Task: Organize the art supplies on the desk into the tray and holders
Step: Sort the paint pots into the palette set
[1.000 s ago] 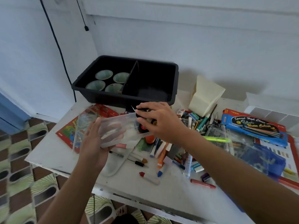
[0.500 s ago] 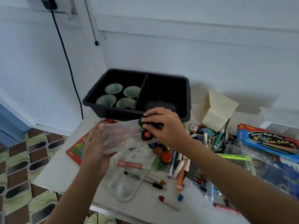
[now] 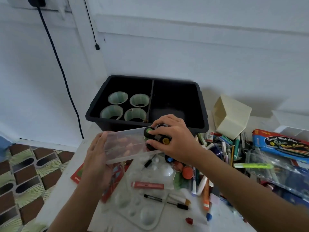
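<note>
My left hand (image 3: 98, 158) holds a clear plastic box (image 3: 127, 144) above the desk, fingers curled under its left end. My right hand (image 3: 173, 139) grips small black paint pots (image 3: 150, 133) with coloured lids at the box's right end. Behind stands the black tray (image 3: 203, 104), split by a divider, with several green cup holders (image 3: 117, 97) in its left half; its right half looks empty. More paint pots (image 3: 187, 171) lie on the desk below my right hand.
A clear paint palette (image 3: 142, 211), a pink tube (image 3: 148, 185), brushes and markers (image 3: 205, 195) litter the white desk. A cream box (image 3: 231, 116), a water colour pack (image 3: 282, 144) and plastic pouches (image 3: 270, 173) sit right. A black cable (image 3: 56, 52) runs down the wall.
Both hands and the clear box rose slightly toward the tray while the view tilted upward. My right hand stays on the pots at the box's right end.
</note>
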The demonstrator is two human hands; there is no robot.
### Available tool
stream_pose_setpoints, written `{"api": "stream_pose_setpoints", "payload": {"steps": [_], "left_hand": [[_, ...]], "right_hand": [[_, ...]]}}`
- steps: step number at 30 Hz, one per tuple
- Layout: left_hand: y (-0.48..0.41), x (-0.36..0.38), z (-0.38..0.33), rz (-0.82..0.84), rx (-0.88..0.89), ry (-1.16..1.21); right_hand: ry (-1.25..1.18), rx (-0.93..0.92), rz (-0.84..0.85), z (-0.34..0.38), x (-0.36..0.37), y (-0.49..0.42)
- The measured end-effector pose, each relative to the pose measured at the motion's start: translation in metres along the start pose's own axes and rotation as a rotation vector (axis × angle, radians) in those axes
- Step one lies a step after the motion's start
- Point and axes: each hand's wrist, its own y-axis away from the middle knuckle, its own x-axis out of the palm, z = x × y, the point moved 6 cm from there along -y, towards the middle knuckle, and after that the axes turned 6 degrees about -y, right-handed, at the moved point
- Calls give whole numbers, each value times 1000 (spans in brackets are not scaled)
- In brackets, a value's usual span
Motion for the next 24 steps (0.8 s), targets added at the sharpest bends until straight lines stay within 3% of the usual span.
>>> {"api": "stream_pose_setpoints", "payload": {"steps": [3, 8, 11, 16, 21, 24], "left_hand": [[-3, -3, -2, 13, 13, -10], [-3, -12, -5, 25, 16, -17], [-4, -24, -4, 5, 19, -21], [3, -43, -4, -60, 72, -53], [14, -53, -2, -100, 88, -32], [20, -51, 1, -117, 89, -12]], "right_hand": [[-13, -19, -49, 5, -4, 5], [-101, -52, -284, 10, -35, 30], [-111, -53, -189, 3, -37, 46], [104, -70, 23, -15, -11, 68], [347, 65, 196, -43, 11, 85], [375, 89, 235, -51, 14, 90]]}}
